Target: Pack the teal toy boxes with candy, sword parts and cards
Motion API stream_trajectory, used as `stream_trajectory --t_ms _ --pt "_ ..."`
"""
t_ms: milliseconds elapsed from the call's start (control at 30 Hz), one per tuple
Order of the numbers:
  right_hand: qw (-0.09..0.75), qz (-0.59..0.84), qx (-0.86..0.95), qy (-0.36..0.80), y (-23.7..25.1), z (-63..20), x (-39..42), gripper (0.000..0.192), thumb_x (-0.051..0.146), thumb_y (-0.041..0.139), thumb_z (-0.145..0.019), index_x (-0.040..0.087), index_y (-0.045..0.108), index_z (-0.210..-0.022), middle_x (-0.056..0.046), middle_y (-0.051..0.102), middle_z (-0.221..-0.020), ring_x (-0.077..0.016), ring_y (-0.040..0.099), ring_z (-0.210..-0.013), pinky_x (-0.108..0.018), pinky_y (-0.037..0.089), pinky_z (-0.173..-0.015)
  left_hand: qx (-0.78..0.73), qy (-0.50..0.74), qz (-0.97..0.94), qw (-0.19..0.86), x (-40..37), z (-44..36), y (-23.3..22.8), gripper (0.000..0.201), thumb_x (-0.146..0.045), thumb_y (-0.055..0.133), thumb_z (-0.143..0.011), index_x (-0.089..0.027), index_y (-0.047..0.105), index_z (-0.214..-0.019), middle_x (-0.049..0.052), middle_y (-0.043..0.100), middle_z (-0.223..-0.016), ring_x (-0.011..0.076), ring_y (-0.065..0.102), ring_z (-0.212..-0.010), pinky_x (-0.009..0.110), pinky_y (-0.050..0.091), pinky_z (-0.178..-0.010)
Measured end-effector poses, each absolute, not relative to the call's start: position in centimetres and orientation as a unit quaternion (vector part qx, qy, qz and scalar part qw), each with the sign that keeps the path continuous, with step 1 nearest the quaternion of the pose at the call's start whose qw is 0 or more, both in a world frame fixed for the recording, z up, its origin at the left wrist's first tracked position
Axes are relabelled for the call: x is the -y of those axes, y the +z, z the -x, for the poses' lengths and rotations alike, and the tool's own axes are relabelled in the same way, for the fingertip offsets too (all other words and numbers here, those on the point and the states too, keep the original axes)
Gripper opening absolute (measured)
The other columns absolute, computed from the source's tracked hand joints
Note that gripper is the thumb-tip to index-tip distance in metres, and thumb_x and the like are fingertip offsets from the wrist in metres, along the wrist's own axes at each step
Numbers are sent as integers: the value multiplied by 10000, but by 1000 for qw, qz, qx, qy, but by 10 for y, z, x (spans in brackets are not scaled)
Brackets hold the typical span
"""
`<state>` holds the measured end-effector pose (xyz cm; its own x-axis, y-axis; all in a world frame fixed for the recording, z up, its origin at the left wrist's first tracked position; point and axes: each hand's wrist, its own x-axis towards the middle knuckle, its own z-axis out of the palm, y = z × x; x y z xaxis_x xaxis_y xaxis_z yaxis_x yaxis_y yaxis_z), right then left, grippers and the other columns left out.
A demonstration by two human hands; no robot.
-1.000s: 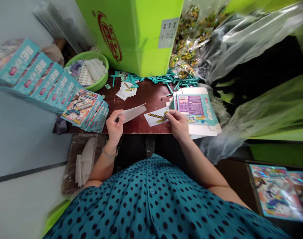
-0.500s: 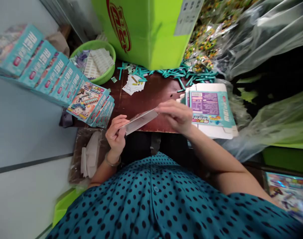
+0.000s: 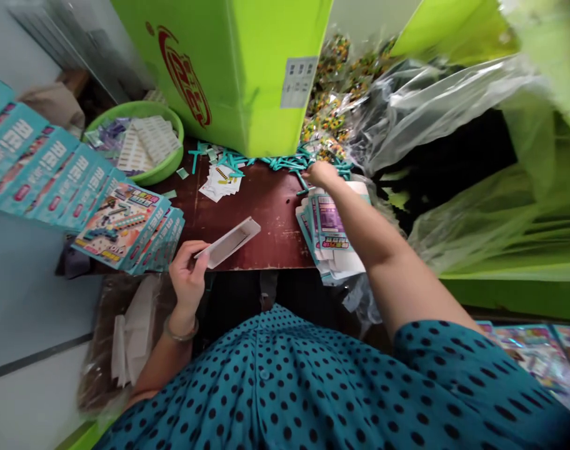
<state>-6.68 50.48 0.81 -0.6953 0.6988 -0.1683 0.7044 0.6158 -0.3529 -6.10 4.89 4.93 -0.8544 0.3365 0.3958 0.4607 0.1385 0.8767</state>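
My left hand (image 3: 190, 270) grips one end of a shallow white tray (image 3: 232, 244) between thumb and fingers. The tray tilts above the table's front edge, and its hollow side shows. At the back, my right hand (image 3: 321, 174) is at the pile of teal plastic sticks (image 3: 280, 161), fingers bent together and pointing left. A single teal stick (image 3: 302, 183) lies right by its fingertips. Whatever is between those fingers is hidden. Under my right forearm lies a stack of flat printed cartons (image 3: 330, 219).
Filled teal boxes (image 3: 120, 222) line the left side. Behind them stands a green basin (image 3: 147, 175) of white sheets and bags. Printed cards (image 3: 222, 184) lie on the brown table (image 3: 275, 231). A large green carton (image 3: 266, 81), bagged colourful pieces (image 3: 332, 119) and plastic film (image 3: 435, 100) fill the back and right.
My right hand has let go of the white tray and reached away to the teal sticks. My left hand still holds the tray, now with its hollow side showing. The view has shifted right.
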Motion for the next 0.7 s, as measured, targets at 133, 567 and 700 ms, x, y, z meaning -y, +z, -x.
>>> stream_trajectory --t_ms 133,567,700 --pt "27 -372 -903 -215 -6 95 -473 146 137 728 -824 67 777 -942 -258 754 -1087 -391 693 -1142 -480 539 -1010 774 -585 233 57 -67 70 52 297 -433 593 -1005 -183 750 -972 52 744 -980 188 688 -938 292 525 -880" --pt "-175 152 -830 -507 106 -2 -311 232 343 656 -988 278 760 -1185 -50 755 -1172 -206 722 -1056 -376 594 -967 751 -616 236 33 -93 70 57 382 -486 541 -1031 -188 777 -1066 74 778 -1050 210 716 -994 313 550 -916" --pt "-228 27 -883 -408 77 19 -372 283 292 581 -1001 291 755 -1224 -32 752 -1206 -210 711 -1097 -388 578 -991 753 -629 186 53 -87 77 57 381 -487 546 -1025 -182 773 -1059 62 780 -1029 200 720 -950 300 550 -873"
